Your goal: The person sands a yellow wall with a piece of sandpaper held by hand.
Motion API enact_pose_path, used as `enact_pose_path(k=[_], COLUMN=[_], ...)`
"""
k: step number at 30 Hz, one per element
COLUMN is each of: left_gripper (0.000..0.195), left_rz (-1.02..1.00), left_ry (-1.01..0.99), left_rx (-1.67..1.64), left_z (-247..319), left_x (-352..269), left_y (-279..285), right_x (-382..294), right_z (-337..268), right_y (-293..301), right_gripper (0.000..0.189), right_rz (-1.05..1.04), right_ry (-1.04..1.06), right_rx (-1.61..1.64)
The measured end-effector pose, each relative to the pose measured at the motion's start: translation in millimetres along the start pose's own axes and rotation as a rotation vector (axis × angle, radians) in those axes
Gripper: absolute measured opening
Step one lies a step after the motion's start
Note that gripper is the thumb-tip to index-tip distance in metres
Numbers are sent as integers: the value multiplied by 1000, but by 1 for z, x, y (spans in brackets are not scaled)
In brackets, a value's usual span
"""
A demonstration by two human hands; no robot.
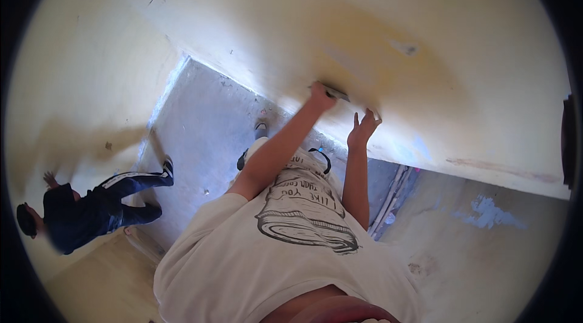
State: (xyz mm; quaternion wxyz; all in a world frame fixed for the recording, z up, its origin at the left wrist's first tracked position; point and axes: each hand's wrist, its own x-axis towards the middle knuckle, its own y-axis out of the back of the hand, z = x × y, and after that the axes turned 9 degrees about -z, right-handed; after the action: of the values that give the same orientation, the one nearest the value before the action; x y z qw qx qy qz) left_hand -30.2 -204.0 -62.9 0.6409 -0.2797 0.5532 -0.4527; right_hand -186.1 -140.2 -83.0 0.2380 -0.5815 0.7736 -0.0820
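Note:
My left hand (323,96) grips a flat trowel-like tool (338,92) by its back. The tool lies close against the cream plastered wall (291,18) in front of me; my fingers and the blur hide part of it. To its right, my right hand (363,129) is raised with fingers apart and nothing seen in it. Its fingertips are near the wall, but whether they touch is unclear. A yellower area (387,59) spreads on the wall above both hands, with a pale grey patch (405,47) inside it.
On the left, a co-worker (86,209) in dark clothes reaches one hand towards the side wall (91,81). Grey concrete floor (200,118) lies below. Pipe-like lengths (389,200) run along the floor at the right. A dark object (567,141) stands at the right rim.

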Motion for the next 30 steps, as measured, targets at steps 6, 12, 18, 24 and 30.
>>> enact_pose_path(k=[6,12,18,24,30], left_gripper=[70,62,62,79,67], left_rz=[89,159,-133,72,118], left_ry=[-631,-455,-360,-770,-146], left_rx=[48,-3,-214,200,-159], left_z=[178,104,280,250,239], left_x=[22,9,51,44,55], left_y=[8,-23,52,2,44], right_x=[-26,-16,-19,-38,-36], right_z=[6,77,83,95,114], right_y=[-78,-155,-195,-224,-232], right_gripper=[45,56,59,68,71], right_rz=[56,69,145,-59,-106], right_ry=[-18,-38,-66,-87,-111], right_rx=[-6,-100,-104,-175,-179])
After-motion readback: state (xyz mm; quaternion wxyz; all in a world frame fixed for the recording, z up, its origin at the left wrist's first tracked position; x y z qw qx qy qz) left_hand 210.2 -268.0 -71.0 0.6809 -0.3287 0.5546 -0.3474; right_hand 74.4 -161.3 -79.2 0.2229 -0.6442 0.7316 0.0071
